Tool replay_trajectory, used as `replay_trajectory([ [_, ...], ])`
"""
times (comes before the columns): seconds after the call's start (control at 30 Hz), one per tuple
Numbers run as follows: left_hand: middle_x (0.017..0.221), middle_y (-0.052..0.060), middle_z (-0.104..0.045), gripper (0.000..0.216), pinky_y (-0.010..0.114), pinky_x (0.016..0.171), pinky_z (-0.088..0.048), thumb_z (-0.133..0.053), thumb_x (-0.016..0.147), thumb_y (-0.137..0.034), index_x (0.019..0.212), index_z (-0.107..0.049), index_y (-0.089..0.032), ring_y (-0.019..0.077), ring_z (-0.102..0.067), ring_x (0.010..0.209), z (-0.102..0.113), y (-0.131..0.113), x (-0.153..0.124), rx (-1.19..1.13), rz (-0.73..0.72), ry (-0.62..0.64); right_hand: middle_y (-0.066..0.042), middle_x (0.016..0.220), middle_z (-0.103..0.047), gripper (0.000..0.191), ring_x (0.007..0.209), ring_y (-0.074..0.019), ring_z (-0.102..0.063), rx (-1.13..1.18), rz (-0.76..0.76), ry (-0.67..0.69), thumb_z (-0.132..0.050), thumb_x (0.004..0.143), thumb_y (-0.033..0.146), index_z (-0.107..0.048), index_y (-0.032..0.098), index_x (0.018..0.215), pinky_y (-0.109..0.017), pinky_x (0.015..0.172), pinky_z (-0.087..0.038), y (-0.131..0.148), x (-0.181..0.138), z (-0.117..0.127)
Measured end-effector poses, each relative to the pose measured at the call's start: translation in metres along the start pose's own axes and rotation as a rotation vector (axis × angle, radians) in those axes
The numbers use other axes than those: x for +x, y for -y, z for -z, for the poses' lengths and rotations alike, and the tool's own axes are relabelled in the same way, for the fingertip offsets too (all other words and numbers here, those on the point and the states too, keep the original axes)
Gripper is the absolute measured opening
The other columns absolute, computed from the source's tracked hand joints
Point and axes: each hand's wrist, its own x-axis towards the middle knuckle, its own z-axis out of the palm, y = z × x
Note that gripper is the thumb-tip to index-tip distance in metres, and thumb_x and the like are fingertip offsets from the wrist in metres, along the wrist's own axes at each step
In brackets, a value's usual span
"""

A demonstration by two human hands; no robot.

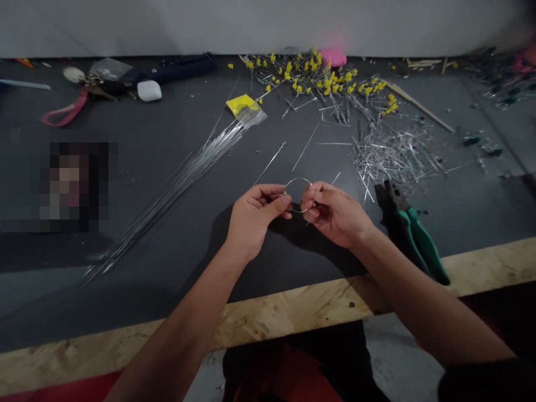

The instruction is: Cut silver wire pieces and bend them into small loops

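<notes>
Craft workshop, hand assembly of wire pieces. Evidence: dark-topped counter (167, 167) with a raw chipboard front edge (293, 312); long bundle of straight wires (180, 178); heap of cut wire pins (389, 151); pile of yellow-tipped stems (318, 75); green-handled pliers (410, 229); keys on a pink strap (79, 92) at the back by a plain wall (251, 22).

The picture is dim, and the dark table top (167, 234) soaks up most of the light. The pale wall (251, 25) at the back looks brightest. Soft shadows lie under the left hand (255, 215) and right hand (335, 215). The long wires (180, 178) shine a little. The top right corner is smeared and blurry. A blocky square hides a patch on the left. The edges bend.
</notes>
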Motion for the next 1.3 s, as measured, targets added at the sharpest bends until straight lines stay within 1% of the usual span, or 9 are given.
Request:
replay_trajectory([
  [0.07, 0.071, -0.002, -0.066, 0.025, 0.02, 0.056, -0.05, -0.077, 0.064, -0.021, 0.087, -0.066, -0.016, 0.0061, -0.061, 0.053, 0.0, -0.001, 0.0, -0.006, -0.011, -0.021, 0.002, 0.065, -0.061, 0.006, 0.053, -0.005, -0.048, -0.012, -0.011, 0.024, -0.062, 0.072, 0.017, -0.066, 0.019, 0.07, -0.018, 0.046, -0.031, 0.0, 0.0, 0.001],
  [0.17, 0.072, -0.002, -0.067, 0.025, 0.02, 0.056, -0.05, -0.077, 0.064, -0.02, 0.087, -0.066, -0.016, 0.0063, -0.061, 0.053, -0.001, -0.001, 0.0, -0.008, -0.008, -0.026, 0.002, 0.065, -0.062, 0.006, 0.052, -0.0053, -0.048, -0.029, -0.015, 0.041, -0.062, 0.072, 0.016, -0.066, 0.02, 0.071, -0.019, 0.046, -0.031, -0.001, 0.0, 0.002],
  [0.4, 0.07, -0.002, -0.066, 0.026, 0.02, 0.055, -0.049, -0.078, 0.065, -0.023, 0.087, -0.067, -0.016, 0.0069, -0.061, 0.053, 0.0, 0.0, -0.001, 0.017, -0.022, -0.009, 0.003, 0.064, -0.063, 0.009, 0.051, -0.0041, -0.046, -0.031, 0.048, 0.019, -0.063, 0.073, 0.014, -0.067, 0.021, 0.069, -0.018, 0.047, -0.033, -0.002, -0.001, 0.002],
  [0.53, 0.071, -0.002, -0.065, 0.026, 0.019, 0.056, -0.05, -0.078, 0.063, -0.02, 0.086, -0.065, -0.016, 0.0067, -0.061, 0.055, -0.001, -0.002, 0.0, -0.032, -0.031, -0.03, 0.002, 0.067, -0.064, 0.005, 0.056, -0.0044, -0.049, -0.034, 0.041, 0.005, -0.065, 0.075, 0.018, -0.069, 0.021, 0.075, -0.017, 0.051, -0.036, -0.001, -0.001, 0.001],
  [0.63, 0.072, -0.003, -0.063, 0.028, 0.019, 0.057, -0.051, -0.078, 0.063, -0.017, 0.086, -0.063, -0.016, 0.0071, -0.061, 0.06, -0.003, -0.004, 0.0, -0.095, -0.071, -0.045, 0.001, 0.073, -0.064, 0.007, 0.06, -0.005, -0.05, -0.053, 0.053, 0.018, -0.065, 0.078, 0.023, -0.07, 0.021, 0.082, -0.017, 0.051, -0.035, -0.002, 0.0, -0.001],
  [0.73, 0.071, -0.004, -0.062, 0.027, 0.018, 0.058, -0.052, -0.077, 0.064, -0.016, 0.087, -0.062, -0.017, 0.0075, -0.062, 0.063, -0.003, -0.004, -0.001, -0.114, -0.097, -0.021, 0.001, 0.074, -0.063, 0.006, 0.06, -0.005, -0.049, -0.073, 0.071, 0.034, -0.066, 0.078, 0.023, -0.07, 0.02, 0.08, -0.017, 0.049, -0.033, -0.003, 0.001, -0.001],
  [1.0, 0.074, -0.005, -0.061, 0.036, 0.019, 0.062, -0.053, -0.077, 0.064, -0.015, 0.097, -0.062, -0.021, 0.0064, -0.061, 0.064, 0.001, -0.003, 0.0, -0.057, -0.143, 0.039, 0.001, 0.072, -0.061, 0.008, 0.058, -0.0056, -0.048, -0.109, 0.087, 0.0, -0.067, 0.077, 0.026, -0.069, 0.019, 0.081, -0.018, 0.047, -0.031, -0.007, 0.005, 0.001],
  [1.17, 0.077, -0.004, -0.062, 0.039, 0.021, 0.064, -0.053, -0.076, 0.065, -0.018, 0.102, -0.064, -0.021, 0.007, -0.061, 0.067, 0.003, -0.002, 0.0, -0.002, -0.157, 0.025, 0.001, 0.071, -0.061, 0.009, 0.058, -0.0059, -0.048, -0.12, 0.089, -0.018, -0.068, 0.076, 0.027, -0.068, 0.019, 0.08, -0.019, 0.046, -0.03, -0.01, 0.005, 0.001],
  [1.3, 0.078, -0.003, -0.063, 0.035, 0.022, 0.064, -0.053, -0.075, 0.067, -0.019, 0.1, -0.067, -0.02, 0.0062, -0.06, 0.063, 0.003, -0.001, 0.0, 0.06, -0.182, 0.001, 0.001, 0.07, -0.061, 0.008, 0.056, -0.0053, -0.048, -0.132, 0.103, -0.008, -0.067, 0.076, 0.026, -0.069, 0.019, 0.08, -0.019, 0.046, -0.029, -0.011, 0.004, 0.0],
])
